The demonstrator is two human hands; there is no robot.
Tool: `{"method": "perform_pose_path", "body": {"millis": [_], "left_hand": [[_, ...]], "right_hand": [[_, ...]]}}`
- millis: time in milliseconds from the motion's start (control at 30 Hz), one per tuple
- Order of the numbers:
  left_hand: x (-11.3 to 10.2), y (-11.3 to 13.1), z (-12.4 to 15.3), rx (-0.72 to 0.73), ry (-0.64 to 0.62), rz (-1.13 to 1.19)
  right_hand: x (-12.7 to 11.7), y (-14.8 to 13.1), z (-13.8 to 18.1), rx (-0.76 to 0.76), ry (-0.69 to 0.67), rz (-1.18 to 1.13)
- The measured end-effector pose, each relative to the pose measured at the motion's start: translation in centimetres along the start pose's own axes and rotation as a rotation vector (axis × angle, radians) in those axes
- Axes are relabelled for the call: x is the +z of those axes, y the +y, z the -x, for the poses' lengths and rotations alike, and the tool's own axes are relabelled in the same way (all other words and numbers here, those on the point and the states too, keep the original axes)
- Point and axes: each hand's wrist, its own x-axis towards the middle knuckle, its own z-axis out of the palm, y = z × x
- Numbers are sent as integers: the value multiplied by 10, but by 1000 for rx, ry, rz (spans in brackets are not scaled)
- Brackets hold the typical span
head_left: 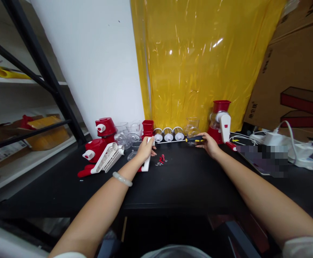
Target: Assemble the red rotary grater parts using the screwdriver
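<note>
My left hand [146, 148] is closed around a white crank handle [146, 165], whose lower end shows below my fingers with a bit of red. In my right hand [209, 144] is a screwdriver [194, 139] with a black and yellow grip. Its long shaft lies level and points left, its tip reaching the crank handle by my left fingers; whether it sits in a screw I cannot tell. Small red parts [162, 157] and several screws [159, 163] lie on the black table [178, 186] between my hands.
Three metal grater drums [168, 134] stand in a row behind. To the left are red housings [105, 127], clear plastic parts [128, 132] and more white crank handles [110, 157]. At right stand an assembled red-and-white grater [221, 122], a tablet [261, 159] and white cables [293, 139].
</note>
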Motion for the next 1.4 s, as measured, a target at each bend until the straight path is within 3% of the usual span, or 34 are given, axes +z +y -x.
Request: {"method": "perform_pose_path", "body": {"millis": [367, 600, 1000, 1100, 1267, 1400], "left_hand": [[-1, -2, -1, -3, -11, -17], [-1, -6, -3, 4, -13, -33], [-1, -5, -2, 4, -22, -43], [0, -5, -2, -3, -19, -53], [0, -4, -1, -1, -21, -62], [0, -4, -1, 2, -26, -70]], "right_hand": [[1, 7, 0, -156, -23, 92], [-1, 6, -5, 46, 87, 38], [-3, 10, -1, -181, 27, 220], [-4, 9, -2, -145, 75, 261], [-2, 6, -6, -48, 108, 142], [-2, 6, -4, -102, 66, 123]]}}
